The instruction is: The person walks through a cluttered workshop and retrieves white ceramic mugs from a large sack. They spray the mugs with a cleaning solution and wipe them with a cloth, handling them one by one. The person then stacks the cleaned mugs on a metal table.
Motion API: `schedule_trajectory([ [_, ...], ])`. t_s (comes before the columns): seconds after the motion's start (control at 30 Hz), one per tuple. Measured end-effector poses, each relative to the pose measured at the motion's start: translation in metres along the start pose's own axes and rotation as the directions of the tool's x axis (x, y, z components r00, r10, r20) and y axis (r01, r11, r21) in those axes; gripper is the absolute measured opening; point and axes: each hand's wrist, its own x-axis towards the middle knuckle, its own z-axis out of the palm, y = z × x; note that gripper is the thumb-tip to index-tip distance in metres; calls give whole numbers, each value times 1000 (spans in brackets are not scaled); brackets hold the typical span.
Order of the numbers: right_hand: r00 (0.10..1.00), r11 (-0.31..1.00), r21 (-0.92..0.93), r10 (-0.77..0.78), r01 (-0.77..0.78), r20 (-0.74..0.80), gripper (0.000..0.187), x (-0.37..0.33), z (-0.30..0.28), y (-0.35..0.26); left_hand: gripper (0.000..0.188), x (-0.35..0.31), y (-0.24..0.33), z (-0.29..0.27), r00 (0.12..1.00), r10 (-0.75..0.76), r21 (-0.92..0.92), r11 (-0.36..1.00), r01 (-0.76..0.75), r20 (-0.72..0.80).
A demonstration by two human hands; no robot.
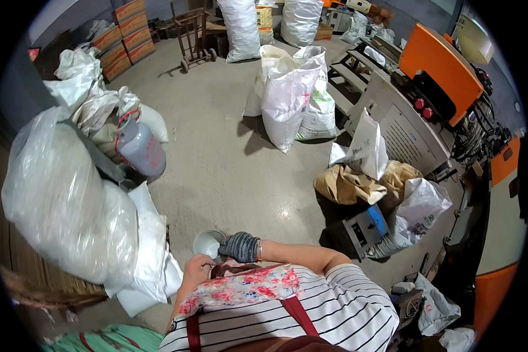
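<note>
My right hand [239,247], in a dark grey knit glove, is close to the right side of a small pale bucket [202,244] in front of my waist. Its fingers look curled, but what they hold is hidden. My bare left hand [198,267] is at the bucket's near side, with the fingers pressed together on something too small to make out. Dark red cloth [233,268] bunches between the hands and my body. A floral apron top [240,288] lies over my striped shirt.
A wrapped clear plastic bundle [70,205] and a grey gas cylinder [141,148] stand left. White sacks [287,100] stand ahead. Brown paper sacks [347,185] and orange-and-grey machinery [440,70] are right. A hand trolley [190,35] stands behind, near stacked cartons [136,32].
</note>
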Motion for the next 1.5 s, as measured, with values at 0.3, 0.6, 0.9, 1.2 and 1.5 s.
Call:
schedule_trajectory([
  [0.3, 906, 914, 219, 383, -342, -180, 32, 106, -112, 285, 15, 397, -51, -80, 929, 217, 92, 963, -255, 299],
  [0.6, 768, 821, 261, 568, -507, -295, 27, 173, -204, 577, 16, 767, -86, -111, 721, 423, -5, 865, -502, 549],
  [0.9, 936, 959, 17, 281, -284, -211, 17, 387, -372, 866, 11, 1047, -125, -242, 965, 179, 20, 982, -186, 190],
  [1.2, 817, 879, 100, 471, -466, -332, 28, 489, -443, 1126, 11, 1372, -198, -283, 920, 193, -99, 981, -169, 342],
  [1.5, 470, 602, 293, 781, -743, -412, 37, 446, -507, 1317, 13, 1690, -151, -214, 414, 543, -256, 780, -572, 730],
])
